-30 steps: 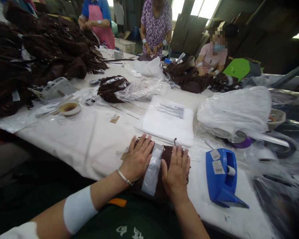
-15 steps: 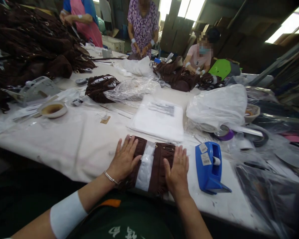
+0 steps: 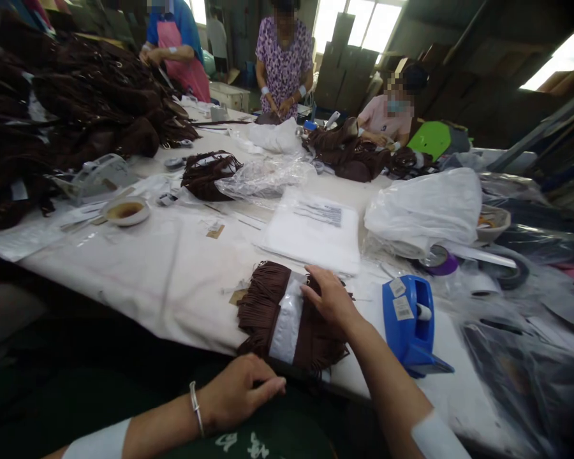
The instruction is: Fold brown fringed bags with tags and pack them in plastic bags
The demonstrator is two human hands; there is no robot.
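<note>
A brown fringed bag (image 3: 263,303) lies at the table's front edge, with a pale, shiny band (image 3: 287,325) wrapped around its middle. Over its upper right part, my right hand (image 3: 332,296) rests with fingers stretched out, touching the bag near the band. My left hand (image 3: 239,392) is apart from it, just below the table edge in front of my body. Its fingers are curled in and the thumb points right; the palm side is hidden. Close by on the right stands a blue tape dispenser (image 3: 406,325).
White printed sheets (image 3: 313,229) lie behind the bag. A tape roll (image 3: 125,210) is at left, near a large heap of brown bags (image 3: 95,95). Plastic bags (image 3: 423,207) and a purple tape roll (image 3: 442,261) lie at right. Several people work across the table (image 3: 172,268).
My left hand has left the bag and drawn back below the table edge, its fingers curling. The right hand has shifted inward over the bag, whose fringe now lies spread on top.
</note>
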